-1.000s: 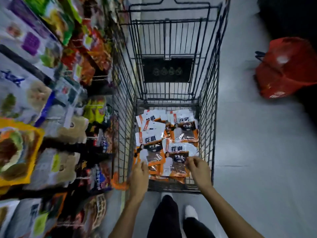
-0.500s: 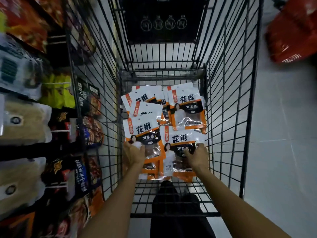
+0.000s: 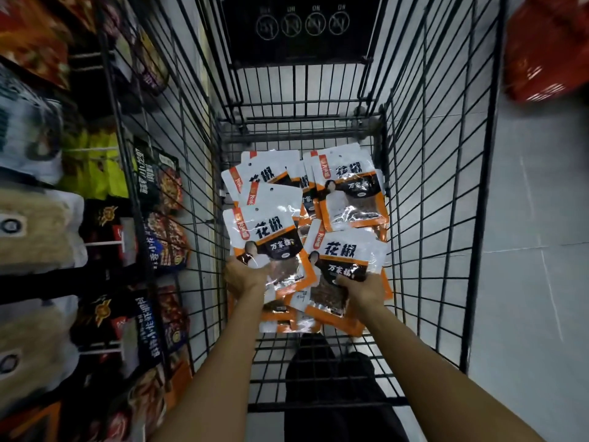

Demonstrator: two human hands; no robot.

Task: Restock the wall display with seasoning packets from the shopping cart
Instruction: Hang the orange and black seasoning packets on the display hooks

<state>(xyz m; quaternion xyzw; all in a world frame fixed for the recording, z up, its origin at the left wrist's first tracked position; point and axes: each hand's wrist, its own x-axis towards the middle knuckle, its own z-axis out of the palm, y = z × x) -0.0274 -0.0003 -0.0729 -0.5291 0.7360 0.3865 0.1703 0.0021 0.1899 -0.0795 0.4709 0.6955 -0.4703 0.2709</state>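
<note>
Our left hand (image 3: 245, 276) grips one seasoning packet (image 3: 266, 232) by its lower corner. Our right hand (image 3: 363, 290) pinches a second packet (image 3: 349, 252). Both lie lengthwise in the shopping cart (image 3: 430, 186), tops toward its far end. At least four loose packets (image 3: 350, 193) overlap beyond; exact count unclear.

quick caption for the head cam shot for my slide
Left hand and right hand grip seasoning packets inside the wire shopping cart.

Left hand (image 3: 243, 277) moved from the shopping cart's (image 3: 484, 186) near edge onto the left seasoning packet (image 3: 267, 237), now gripping it, right hand (image 3: 363, 288) likewise gripping the right seasoning packet (image 3: 345, 260), both packets tipped up off the pile (image 3: 350, 193).
</note>
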